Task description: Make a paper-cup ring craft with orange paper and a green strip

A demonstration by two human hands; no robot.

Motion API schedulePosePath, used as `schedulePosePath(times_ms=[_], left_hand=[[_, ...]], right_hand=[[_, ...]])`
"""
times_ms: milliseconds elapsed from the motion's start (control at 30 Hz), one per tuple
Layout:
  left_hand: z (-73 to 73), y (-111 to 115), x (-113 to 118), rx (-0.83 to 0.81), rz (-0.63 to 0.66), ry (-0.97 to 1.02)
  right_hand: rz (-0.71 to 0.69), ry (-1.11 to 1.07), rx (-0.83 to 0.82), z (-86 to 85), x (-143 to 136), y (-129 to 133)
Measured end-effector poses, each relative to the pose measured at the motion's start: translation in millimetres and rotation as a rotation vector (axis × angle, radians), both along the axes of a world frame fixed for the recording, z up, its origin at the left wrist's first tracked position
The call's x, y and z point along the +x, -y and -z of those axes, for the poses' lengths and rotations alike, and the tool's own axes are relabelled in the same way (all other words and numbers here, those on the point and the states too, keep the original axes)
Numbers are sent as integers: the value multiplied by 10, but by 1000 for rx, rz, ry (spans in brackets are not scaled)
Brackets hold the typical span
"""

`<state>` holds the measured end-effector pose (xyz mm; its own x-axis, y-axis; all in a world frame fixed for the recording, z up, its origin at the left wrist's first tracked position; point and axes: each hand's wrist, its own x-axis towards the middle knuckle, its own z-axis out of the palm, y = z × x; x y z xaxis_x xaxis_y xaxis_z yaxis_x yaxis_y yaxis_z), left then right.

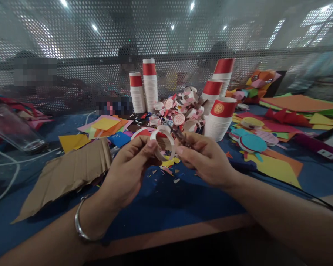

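In the head view, my left hand point(133, 162) pinches a white paper ring point(169, 147), a band cut from a paper cup, between thumb and fingers. A curved red-and-white paper piece point(140, 133) shows just behind these fingers. My right hand point(205, 157) is closed around dark scissors point(179, 136), whose blades point up and left beside the ring's right edge. The fingers hide most of the handles. Small paper scraps point(169, 170) lie on the blue table below the hands. Behind the ring is a heap of cut cup pieces point(183, 111).
Stacks of red-and-white paper cups point(219, 118) stand behind the heap on both sides. Corrugated cardboard point(69, 173) lies at left, near a glass container point(16, 125). Coloured paper and a turquoise paper craft point(252, 143) lie at right, with a corded dark tool point(242, 165). A perforated screen point(100, 48) closes the back.
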<state>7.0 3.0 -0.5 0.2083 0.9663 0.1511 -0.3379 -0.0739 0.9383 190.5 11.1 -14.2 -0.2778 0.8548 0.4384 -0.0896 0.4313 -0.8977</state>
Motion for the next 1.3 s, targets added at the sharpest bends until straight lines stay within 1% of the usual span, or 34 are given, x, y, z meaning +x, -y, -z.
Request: schedulePosePath(times_ms=[133, 200, 267, 333, 467, 533, 600, 667, 700, 833, 967, 1067, 1200, 1300], left_hand=[[-67, -33, -28, -147, -14, 145], [-96, -28, -28, -200, -23, 179], [-124, -15, -26, -205, -21, 185], [-148, 2, -29, -187, -4, 182], [-143, 50, -50, -154, 62, 192], [-115, 80, -71, -88, 99, 133], [-84, 105, -98, 26, 131, 28], [-63, 120, -124, 104, 154, -67], [-60, 123, -135, 117, 159, -97], [-89, 100, -157, 68, 128, -132], [-141, 38, -203, 4, -7, -220], [-166, -15, -271, 29, -88, -341], [-186, -72, -342, 89, -112, -458], [-234, -95, -373, 113, -95, -542]], right_hand=[[109, -181, -99, 45, 36, -85], [167, -210, -130, 59, 43, -127], [205, -202, -153, 58, 36, -149], [202, -180, -196, 44, 19, -145], [100, -142, -313, 3, -15, -97], [38, -138, -355, -12, -18, -80], [3, -141, -375, -19, -12, -75], [0, -154, -373, -20, -2, -80], [5, -156, -370, -21, 3, -83], [33, -123, -345, -39, 30, -90], [48, -23, -305, -74, 69, -91], [48, 46, -289, -82, 92, -94], [44, 75, -289, -71, 100, -92], [26, 80, -310, -68, 97, -87]])
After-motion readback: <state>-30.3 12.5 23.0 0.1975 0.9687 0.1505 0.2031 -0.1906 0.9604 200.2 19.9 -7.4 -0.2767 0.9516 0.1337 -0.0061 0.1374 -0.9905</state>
